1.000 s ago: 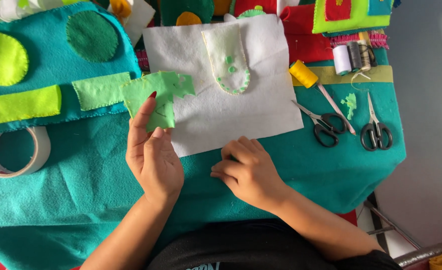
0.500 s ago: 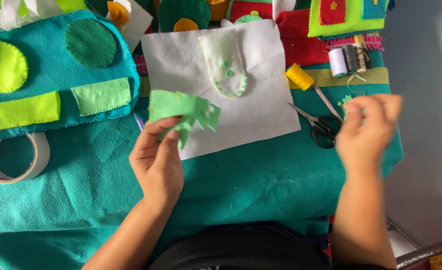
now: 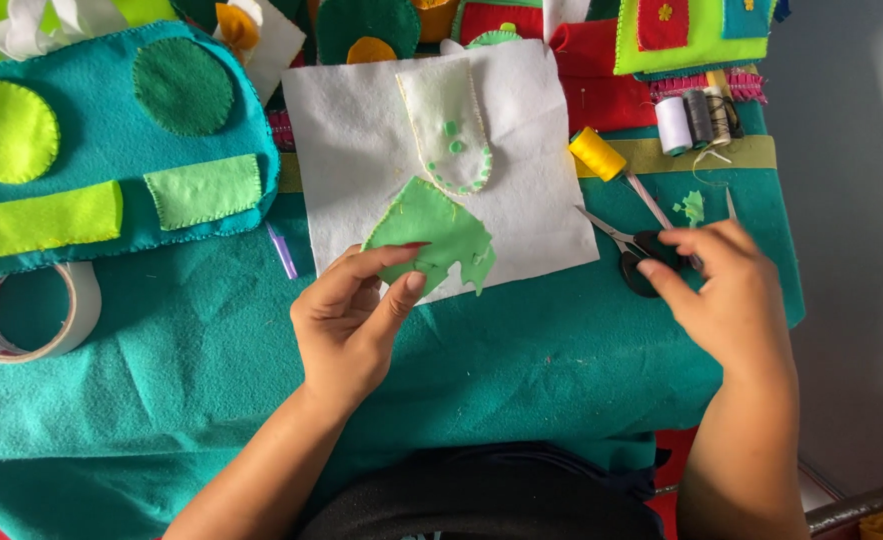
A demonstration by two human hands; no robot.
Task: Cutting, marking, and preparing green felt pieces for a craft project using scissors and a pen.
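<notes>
Over the bench: white sheet (image 3: 361,130) as backing.
Left hand (image 3: 356,320): grip pinched on green felt (image 3: 431,235), held up for trimming.
Right hand (image 3: 726,295): grip closing on scissors (image 3: 631,250), not lifted.

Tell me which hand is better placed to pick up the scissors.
Right, most likely. The right hand is already over the scissors, fingertips at the black handles. The left hand is busy pinching the green felt piece over the white felt sheet, well away from them.

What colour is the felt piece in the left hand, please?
Light green felt piece, pinched by the left hand; head view.
</notes>
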